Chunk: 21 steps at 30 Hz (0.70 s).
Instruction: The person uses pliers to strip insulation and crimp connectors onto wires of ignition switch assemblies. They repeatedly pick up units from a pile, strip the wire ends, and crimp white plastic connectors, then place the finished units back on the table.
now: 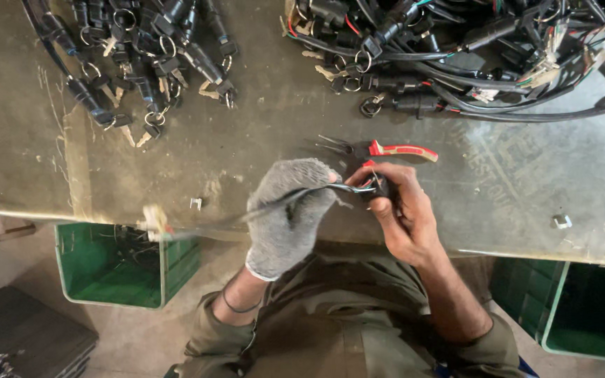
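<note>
Your left hand, in a grey knit glove, is closed around a dark cable, its grip clamped on the cable just short of the end, which looks meant to keep that end from twisting while the other hand works on it. Your right hand is bare, probably because fine work at the tip needs feel; its fingers are pinched together on the small black connector at the cable's end, just above the glove's knuckles. Both hands sit over the near edge of the table, close to your body, so the piece is directly under your eyes. The rest of the cable trails off to your left past the table edge, ending in a pale plug that hangs over the green crate below; letting it dangle there keeps the slack out of your way. The red-handled pliers lie on the table just beyond your right hand, jaws pointing left, within easy reach. Farther back, two heaps are kept apart: a cluster of black lock units with key rings at the left, and a tangle of wired harnesses at the right. A second green crate stands under the table to your right.
</note>
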Tool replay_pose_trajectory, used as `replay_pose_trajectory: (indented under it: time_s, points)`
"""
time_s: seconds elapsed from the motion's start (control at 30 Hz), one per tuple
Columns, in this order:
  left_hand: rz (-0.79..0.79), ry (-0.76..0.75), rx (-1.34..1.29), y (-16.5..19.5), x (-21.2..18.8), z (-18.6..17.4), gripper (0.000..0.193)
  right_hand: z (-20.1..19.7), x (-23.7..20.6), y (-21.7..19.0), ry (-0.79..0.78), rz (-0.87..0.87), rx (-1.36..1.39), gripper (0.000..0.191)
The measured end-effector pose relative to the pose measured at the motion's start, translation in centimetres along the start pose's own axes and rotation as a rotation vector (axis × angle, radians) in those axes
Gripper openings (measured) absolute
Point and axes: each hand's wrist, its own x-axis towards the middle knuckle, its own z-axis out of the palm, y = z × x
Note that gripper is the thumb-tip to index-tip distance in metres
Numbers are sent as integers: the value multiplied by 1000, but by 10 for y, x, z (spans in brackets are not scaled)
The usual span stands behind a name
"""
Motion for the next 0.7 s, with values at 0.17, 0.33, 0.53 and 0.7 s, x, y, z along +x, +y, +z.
replay_pose_trajectory:
  time_s: [0.17,0.33,0.53,0.7]
  points:
    - [83,85,-46,7,12,9,28,2,21,-19,117,-230,-572,24]
    - [-103,9,-184,11,12,1,29,10,24,-17,173,-8,-481,29]
    - [-27,-4,-141,6,8,0,28,12,12,10,277,-90,-507,23]
    - [7,-8,-97,-2,4,4,27,16,3,14,249,-30,-423,21]
